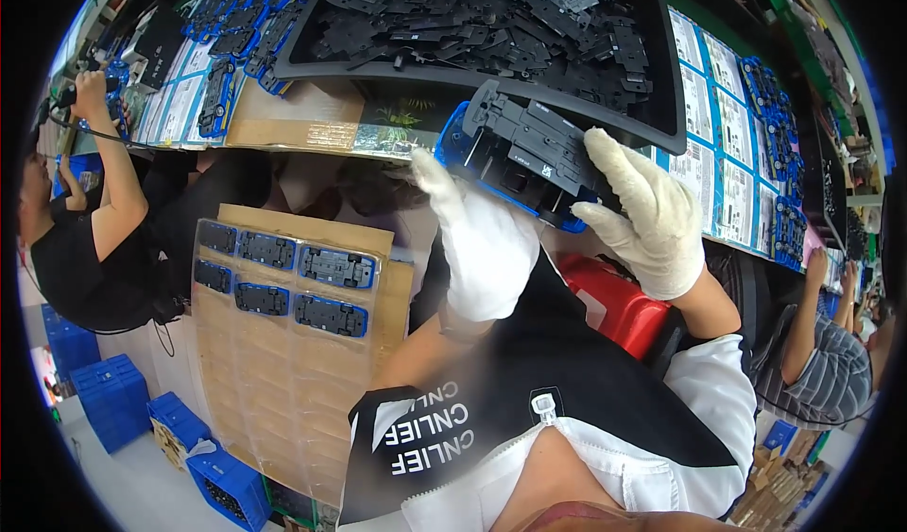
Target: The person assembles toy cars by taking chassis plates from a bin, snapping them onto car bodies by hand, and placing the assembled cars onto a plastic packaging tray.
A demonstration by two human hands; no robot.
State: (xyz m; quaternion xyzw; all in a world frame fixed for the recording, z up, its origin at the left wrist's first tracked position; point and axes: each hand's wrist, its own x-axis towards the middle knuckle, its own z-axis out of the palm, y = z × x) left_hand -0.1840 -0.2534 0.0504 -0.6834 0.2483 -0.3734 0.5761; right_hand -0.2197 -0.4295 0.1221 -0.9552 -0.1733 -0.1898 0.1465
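In front of me, a blue toy car body (456,135) lies underside up in my left hand (487,244), which wears a white glove. That hand supports it from the near side; some of its fingers are hidden beneath the car. Over the car's underside lies a black plastic base plate (534,138), slightly tilted; I cannot tell whether it is seated. My right hand (647,215), in a cream glove, grips the right end of the plate, with fingers on top and the thumb at the near edge.
A black tray (425,71) heaped with black base plates stands just beyond the car. A clear blister tray (255,371) on cardboard holds several toy cars at left. More blue cars (217,97) line the bench at both sides. Co-workers (94,239) sit left and right. Blue crates (109,400) stand lower left.
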